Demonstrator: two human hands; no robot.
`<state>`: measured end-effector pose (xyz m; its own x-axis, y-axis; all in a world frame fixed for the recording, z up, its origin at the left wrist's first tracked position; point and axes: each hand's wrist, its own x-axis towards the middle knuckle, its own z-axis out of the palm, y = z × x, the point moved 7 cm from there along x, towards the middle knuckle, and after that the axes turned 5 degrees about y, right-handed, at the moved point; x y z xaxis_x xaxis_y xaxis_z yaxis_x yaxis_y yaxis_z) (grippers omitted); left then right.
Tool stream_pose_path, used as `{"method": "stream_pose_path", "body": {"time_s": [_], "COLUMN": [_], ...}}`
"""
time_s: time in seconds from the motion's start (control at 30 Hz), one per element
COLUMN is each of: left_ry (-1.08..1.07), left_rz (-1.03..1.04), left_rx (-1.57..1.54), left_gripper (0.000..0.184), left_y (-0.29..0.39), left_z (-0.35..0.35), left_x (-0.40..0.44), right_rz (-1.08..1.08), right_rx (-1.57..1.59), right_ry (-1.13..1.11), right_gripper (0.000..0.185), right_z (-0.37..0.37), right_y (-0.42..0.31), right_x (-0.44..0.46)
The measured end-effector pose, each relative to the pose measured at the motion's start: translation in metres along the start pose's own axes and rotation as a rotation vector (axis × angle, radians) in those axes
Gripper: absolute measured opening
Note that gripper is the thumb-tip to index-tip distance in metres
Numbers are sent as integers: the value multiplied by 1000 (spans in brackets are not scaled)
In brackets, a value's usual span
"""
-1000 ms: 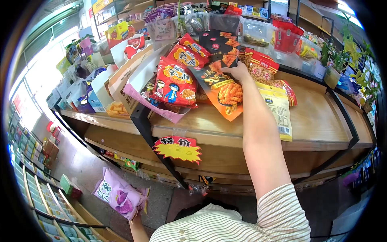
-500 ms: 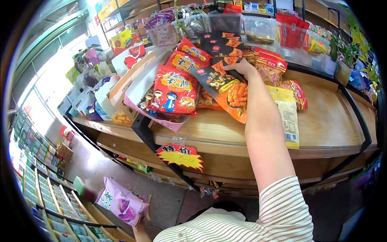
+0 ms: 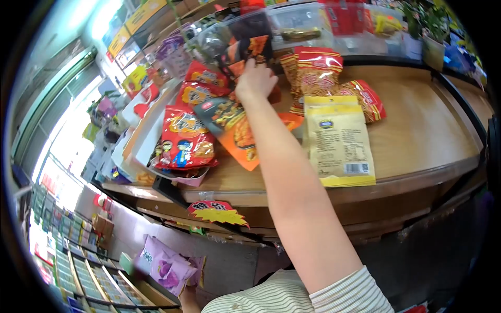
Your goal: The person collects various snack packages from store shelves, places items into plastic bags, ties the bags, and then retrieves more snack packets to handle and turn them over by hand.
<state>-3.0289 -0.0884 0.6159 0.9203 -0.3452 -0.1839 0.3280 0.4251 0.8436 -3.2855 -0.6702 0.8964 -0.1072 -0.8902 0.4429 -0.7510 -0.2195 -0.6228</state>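
My right hand [image 3: 255,81] reaches over the shelf with curled fingers at a black snack bag [image 3: 251,48] behind the front packets; its fingertips are partly hidden and blurred. Below the wrist lies a black-and-orange snack bag [image 3: 229,128], partly covered by my forearm. Red snack bags [image 3: 185,138] sit to its left in an open box. Right of my arm are red-and-clear snack bags [image 3: 317,73] and a yellow bag [image 3: 339,141], back side up. Low on the left, my left hand [image 3: 189,297] grips a purple chip bag [image 3: 168,265] by its lower edge.
The wooden shelf [image 3: 407,130] has a dark metal frame and a clear front lip. A red-and-yellow price sign [image 3: 218,213] hangs at its front. Clear plastic bins [image 3: 300,31] line the back, with a potted plant [image 3: 433,49] at right. Another product rack [image 3: 99,276] stands lower left.
The view has swung right, so the shelf appears further left. My right hand has moved back and left from the front black-and-orange bag, toward the packets behind. My left hand still holds the purple bag.
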Motion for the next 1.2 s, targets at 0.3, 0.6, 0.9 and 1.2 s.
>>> {"method": "stream_pose_path", "body": {"time_s": [0.3,0.6,0.9,1.2], "left_ry": [25,107,74,42], "left_rz": [-1,5,5,18], "left_rx": [19,-1,-87,-153], "left_gripper": [49,50,51,52], "left_y": [-4,-1,-3,-1], "left_z": [8,-24,-50,-70], "left_x": [-9,-27,-25,-19], "right_rz": [-135,-166,-362,-122], "right_rx": [99,639,279,756], "right_ry": [-356,-581,-243,240], "right_gripper": [89,60,68,60], "right_z": [40,83,8,-68], "right_y": [43,44,7,52], "right_x": [59,73,60,74]}}
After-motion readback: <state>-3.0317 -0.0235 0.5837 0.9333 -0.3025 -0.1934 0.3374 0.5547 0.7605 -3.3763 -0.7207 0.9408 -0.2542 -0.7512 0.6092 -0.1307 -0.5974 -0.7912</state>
